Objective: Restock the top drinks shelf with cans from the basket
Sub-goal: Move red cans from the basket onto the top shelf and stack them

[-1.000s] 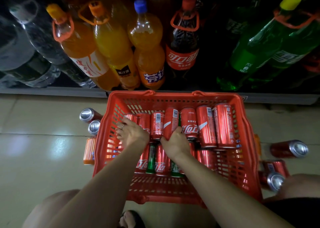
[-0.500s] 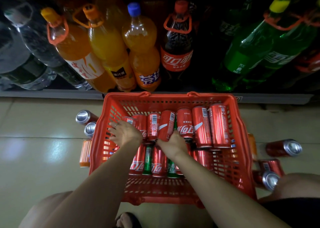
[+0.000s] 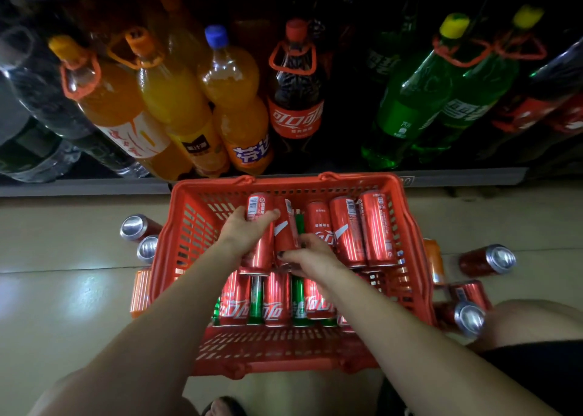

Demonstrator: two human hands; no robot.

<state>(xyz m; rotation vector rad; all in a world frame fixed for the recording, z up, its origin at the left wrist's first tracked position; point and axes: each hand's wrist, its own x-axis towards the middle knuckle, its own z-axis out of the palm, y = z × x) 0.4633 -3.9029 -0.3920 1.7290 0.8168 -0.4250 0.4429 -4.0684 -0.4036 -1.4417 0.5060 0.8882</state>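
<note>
A: Where are the cans right now?

B: Most lie on their sides in the red basket (image 3: 189,226) on the floor, in two rows. The left hand (image 3: 243,229) is wrapped round one red can (image 3: 259,226) in the far row, fingers curled over its top half. The right hand (image 3: 310,257) pinches the near end of the red can beside it (image 3: 285,232), which is tilted against the first.

A: So both hands are full. What could go wrong?

B: I'd say the two cans touch, so lifting them together may make them knock and one could slip, especially the right one, held only by its end. A green can (image 3: 299,223) sits wedged just behind and might roll into the gap.

A: Anything else?

B: Loose cans (image 3: 487,259) lie on the floor on both sides of the basket, near the knees; standing up for the top shelf, which isn't in view, could kick them rolling
</note>
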